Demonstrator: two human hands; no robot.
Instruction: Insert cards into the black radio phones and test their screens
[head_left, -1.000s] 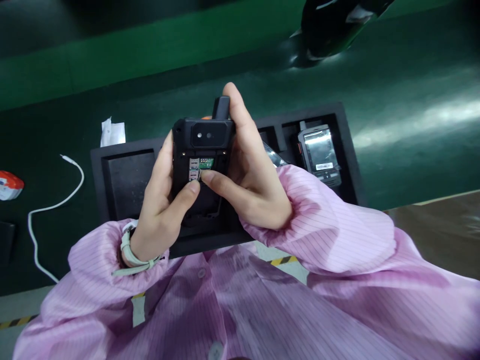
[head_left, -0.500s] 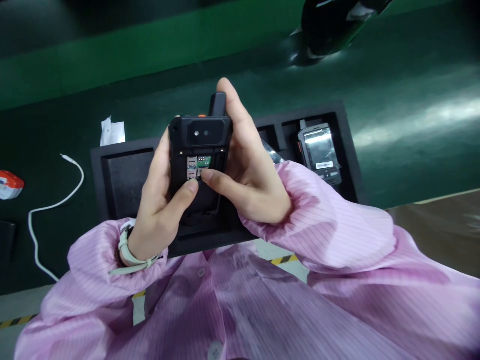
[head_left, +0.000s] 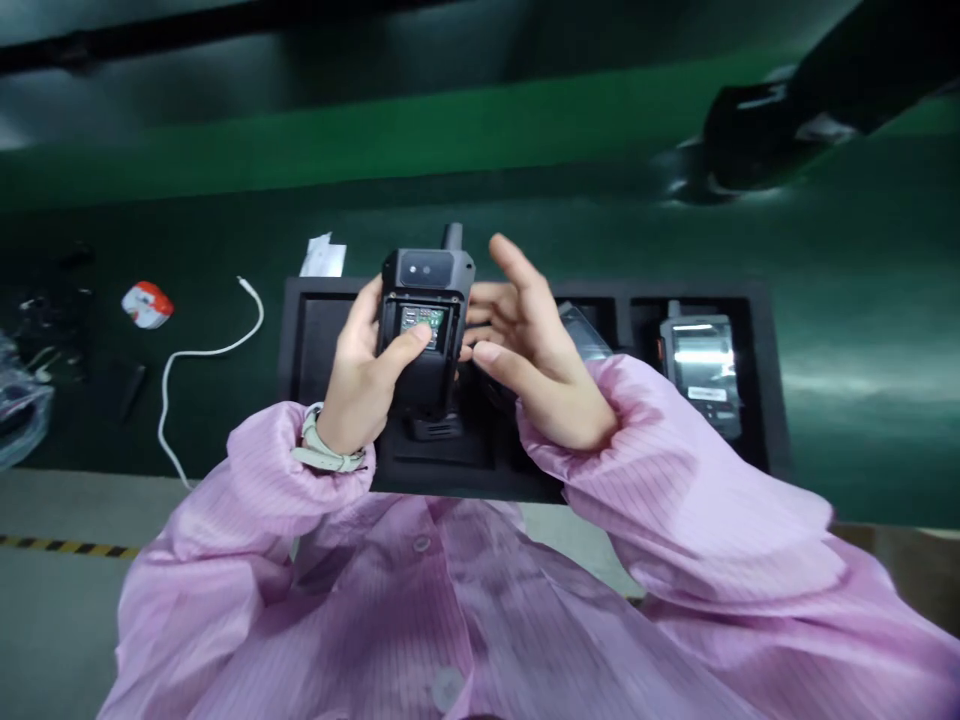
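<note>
A glossy dark-green worktop (head_left: 862,380) reflects white light; below it, a grey floor (head_left: 60,610) bears yellow-and-black striped tape (head_left: 67,546).

The person wears a garment (head_left: 517,610) of pink colour, with thin darker stripes. Its long sleeves are wide and wrinkled; the left sleeve (head_left: 270,440) and the right sleeve (head_left: 690,460) are both gathered at the wrist. On the front there is one small round button (head_left: 421,543), and nearer one bigger pale button (head_left: 448,688). The left wrist has a pale green strap (head_left: 330,458). The left hand (head_left: 364,390) and the right hand (head_left: 551,375) are bare.
</note>
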